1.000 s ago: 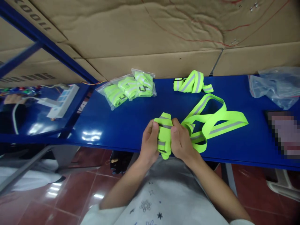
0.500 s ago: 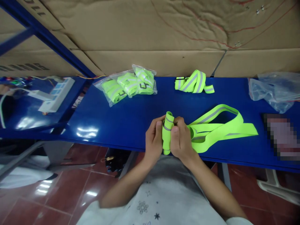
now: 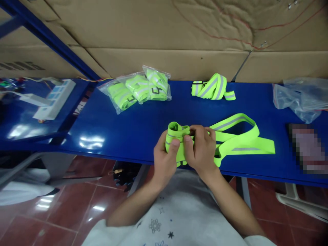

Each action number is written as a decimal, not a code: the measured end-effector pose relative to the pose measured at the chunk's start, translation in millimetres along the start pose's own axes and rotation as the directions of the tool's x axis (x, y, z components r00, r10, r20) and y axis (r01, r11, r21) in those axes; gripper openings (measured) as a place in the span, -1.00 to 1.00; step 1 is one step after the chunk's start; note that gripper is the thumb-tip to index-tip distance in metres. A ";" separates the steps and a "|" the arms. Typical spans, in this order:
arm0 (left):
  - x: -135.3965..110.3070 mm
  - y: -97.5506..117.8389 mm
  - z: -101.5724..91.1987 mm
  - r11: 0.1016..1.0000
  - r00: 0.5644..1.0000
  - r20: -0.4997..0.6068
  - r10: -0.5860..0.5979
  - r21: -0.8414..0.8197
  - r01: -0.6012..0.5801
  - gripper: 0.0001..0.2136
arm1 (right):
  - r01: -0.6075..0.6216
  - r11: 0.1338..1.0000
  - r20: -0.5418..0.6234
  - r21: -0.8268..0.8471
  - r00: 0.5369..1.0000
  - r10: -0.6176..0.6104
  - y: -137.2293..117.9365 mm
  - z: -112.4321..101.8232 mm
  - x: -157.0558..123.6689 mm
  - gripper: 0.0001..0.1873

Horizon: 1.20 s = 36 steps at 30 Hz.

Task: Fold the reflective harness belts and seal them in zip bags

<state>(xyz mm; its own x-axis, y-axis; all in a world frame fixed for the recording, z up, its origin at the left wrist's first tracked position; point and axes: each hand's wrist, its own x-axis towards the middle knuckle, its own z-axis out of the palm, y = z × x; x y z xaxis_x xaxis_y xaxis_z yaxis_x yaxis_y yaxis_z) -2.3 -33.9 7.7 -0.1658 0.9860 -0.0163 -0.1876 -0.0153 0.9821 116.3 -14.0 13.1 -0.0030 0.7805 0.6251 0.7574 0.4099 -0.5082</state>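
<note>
A neon-yellow reflective strap [image 3: 180, 152] with grey stripes is partly rolled up between my hands, close to the table's front edge. My left hand [image 3: 165, 155] is closed around the left side of the roll, thumb across its front. My right hand [image 3: 201, 148] pinches the strap just to the right, its thumb pressing on the band. From there the loose length of the strap [image 3: 249, 135] loops out over the table and ends in a flat tail. Part of the roll is hidden behind my fingers.
Clear bags with rolled yellow straps [image 3: 138, 88] lie at the back left of the blue table [image 3: 123, 126]. Another strap bundle [image 3: 214, 88] sits at the back middle. Plastic bags [image 3: 302, 97] and a blurred-out flat object [image 3: 309, 147] lie right. A power strip [image 3: 55, 99] stands far left.
The roll has turned from edge-on to show its wound end and has shifted slightly left with my left hand. The loose tail has been drawn a little to the left.
</note>
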 end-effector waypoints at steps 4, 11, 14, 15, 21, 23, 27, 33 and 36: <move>1.5 4.5 -5.4 0.998 0.998 -0.054 -0.023 0.051 0.026 -0.60 | 0.008 0.998 0.010 -0.068 1.000 -0.007 2.9 1.9 -1.0 -0.73; 11.8 6.1 -4.3 0.979 0.982 0.038 -0.184 -0.085 0.186 -0.54 | -0.032 0.984 -0.062 0.176 0.997 0.043 4.3 -0.7 -5.2 -0.77; 17.2 5.3 -1.4 0.945 0.956 0.032 -0.292 -0.145 0.294 -0.48 | -0.060 0.971 -0.073 0.233 0.994 0.079 3.9 -1.8 -7.4 -0.80; 18.5 5.2 0.4 0.932 0.944 0.032 -0.328 -0.154 0.329 -0.46 | -0.070 0.968 -0.076 0.243 0.993 0.091 3.9 -1.8 -7.8 -0.80; 20.6 8.5 8.3 0.891 0.907 0.024 -0.421 -0.174 0.419 -0.40 | -0.091 0.960 -0.043 0.265 0.993 0.106 5.4 -3.3 -9.0 -0.79; 22.1 11.0 6.0 0.917 0.930 -0.009 -0.367 -0.175 0.359 -0.44 | -0.111 0.948 0.008 0.298 0.993 0.114 5.0 -4.2 -10.4 -0.79; 29.2 21.3 -4.0 0.970 0.972 -0.046 -0.231 -0.086 0.226 -0.50 | -0.102 0.944 0.191 0.314 0.981 0.043 0.2 -3.9 -15.1 -0.51; 39.1 44.1 -21.5 0.903 0.988 0.050 0.145 0.402 -0.153 -0.58 | -0.080 0.996 0.411 0.026 0.910 0.062 -8.6 5.2 -28.2 0.22; 44.1 52.1 -31.5 0.828 0.971 0.148 0.189 0.507 -0.239 -0.66 | -0.044 0.999 0.474 -0.032 0.879 0.054 -5.1 4.6 -29.7 -0.07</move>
<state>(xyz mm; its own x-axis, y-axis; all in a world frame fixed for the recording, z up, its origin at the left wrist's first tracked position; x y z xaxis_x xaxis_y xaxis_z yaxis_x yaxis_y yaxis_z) -50.0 3.6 52.2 -0.0535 0.9788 0.1979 0.3748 -0.1640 0.9125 109.5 -37.1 -5.6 -0.2709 0.9319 0.2413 0.7774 0.3596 -0.5161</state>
